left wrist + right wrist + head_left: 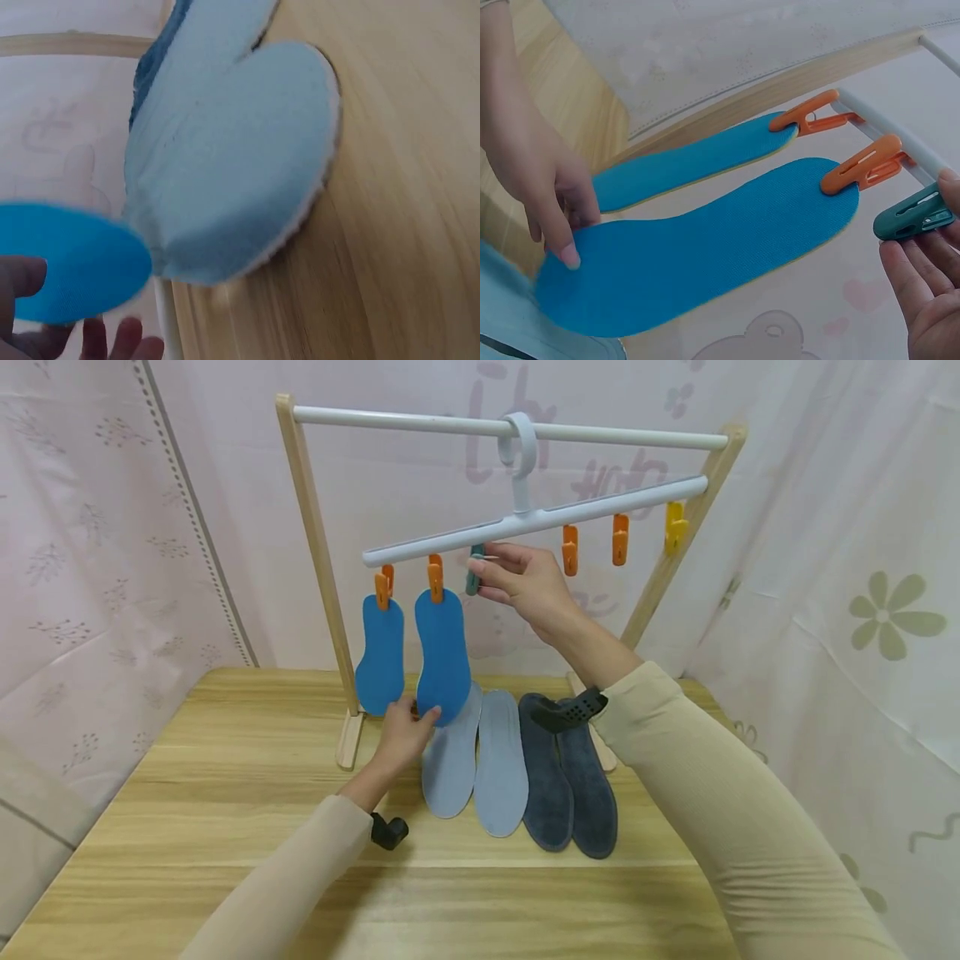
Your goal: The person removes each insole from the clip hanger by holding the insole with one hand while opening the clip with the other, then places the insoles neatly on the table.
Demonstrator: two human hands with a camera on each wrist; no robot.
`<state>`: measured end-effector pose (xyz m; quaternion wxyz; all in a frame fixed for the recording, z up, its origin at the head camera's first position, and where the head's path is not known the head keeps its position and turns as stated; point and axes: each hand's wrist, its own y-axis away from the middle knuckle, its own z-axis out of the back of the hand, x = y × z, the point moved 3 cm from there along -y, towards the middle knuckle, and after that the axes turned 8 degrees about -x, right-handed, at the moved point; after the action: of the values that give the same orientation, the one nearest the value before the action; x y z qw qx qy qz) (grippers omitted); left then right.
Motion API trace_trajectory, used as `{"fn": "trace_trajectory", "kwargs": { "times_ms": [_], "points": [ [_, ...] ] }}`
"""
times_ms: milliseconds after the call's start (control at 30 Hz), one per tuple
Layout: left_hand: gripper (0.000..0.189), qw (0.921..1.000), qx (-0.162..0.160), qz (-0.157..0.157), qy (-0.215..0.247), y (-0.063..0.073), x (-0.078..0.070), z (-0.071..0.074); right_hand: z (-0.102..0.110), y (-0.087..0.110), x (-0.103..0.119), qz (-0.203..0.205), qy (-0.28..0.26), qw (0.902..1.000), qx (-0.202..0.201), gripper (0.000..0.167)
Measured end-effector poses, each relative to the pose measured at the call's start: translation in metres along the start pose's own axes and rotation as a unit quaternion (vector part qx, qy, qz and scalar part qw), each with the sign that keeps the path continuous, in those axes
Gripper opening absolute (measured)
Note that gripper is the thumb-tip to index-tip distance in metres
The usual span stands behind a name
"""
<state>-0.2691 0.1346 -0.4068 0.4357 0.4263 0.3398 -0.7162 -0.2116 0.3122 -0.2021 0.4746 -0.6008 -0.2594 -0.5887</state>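
Two blue insoles hang from orange clips on a white hanger (442,539). My left hand (405,731) pinches the lower end of the nearer blue insole (442,652), thumb on its front face. The other blue insole (381,652) hangs just left of it. An orange clip (862,165) grips the nearer insole's top. My right hand (525,581) is raised to the hanger and pinches a dark green clip (915,214) between thumb and fingers. Nothing shows in that clip's mouth.
Two light grey insoles (501,768) and two dark grey insoles (588,785) lie on the wooden table (225,827). The hanger tilts, right end higher, on a white rail (622,435) with wooden posts. Orange clips (620,539) and a yellow clip (675,527) hang at right.
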Motion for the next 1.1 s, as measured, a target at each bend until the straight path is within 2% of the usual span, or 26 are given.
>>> {"fn": "trace_trajectory", "kwargs": {
  "times_ms": [67,200,400,467,600,700,767,833,933,1000,1100],
  "points": [
    [0.033,0.9999,0.006,-0.013,0.000,-0.002,0.007,0.002,0.000,0.000,0.000,-0.003,0.000,1.0000,-0.001,0.050],
    [0.028,0.9995,0.005,-0.031,-0.005,-0.001,0.012,0.009,0.000,0.001,0.000,-0.005,0.000,1.0000,0.001,0.050],
    [0.019,0.9956,-0.001,-0.081,0.047,0.010,0.016,0.014,-0.002,0.001,-0.001,0.001,0.004,1.0000,0.001,0.049],
    [0.019,0.9939,0.004,-0.087,0.067,0.015,0.016,0.014,-0.002,0.002,-0.001,0.003,0.009,0.9999,-0.004,0.049],
    [0.023,0.9934,0.015,-0.068,0.092,0.021,0.017,0.013,0.000,0.003,-0.001,0.005,0.033,0.9994,-0.012,0.051],
    [0.024,0.9936,0.017,-0.054,0.098,0.022,0.019,0.012,0.004,0.006,0.002,0.016,0.103,0.9941,-0.028,0.057],
    [0.024,0.9934,0.017,-0.052,0.101,0.023,0.019,0.011,0.008,0.011,0.006,0.033,0.164,0.9843,-0.054,0.060],
    [0.023,0.9930,0.019,-0.052,0.104,0.025,0.018,0.011,0.014,0.017,0.011,0.065,0.216,0.9700,-0.091,0.058],
    [0.023,0.9932,0.020,-0.047,0.105,0.026,0.017,0.012,0.019,0.028,0.019,0.127,0.228,0.9555,-0.137,0.045],
    [0.022,0.9936,0.016,-0.047,0.102,0.027,0.017,0.013,0.020,0.034,0.023,0.165,0.215,0.9526,-0.138,0.036],
    [0.020,0.9941,0.006,-0.049,0.096,0.028,0.019,0.016,0.014,0.039,0.024,0.189,0.202,0.9566,-0.091,0.030]
  ]
}}
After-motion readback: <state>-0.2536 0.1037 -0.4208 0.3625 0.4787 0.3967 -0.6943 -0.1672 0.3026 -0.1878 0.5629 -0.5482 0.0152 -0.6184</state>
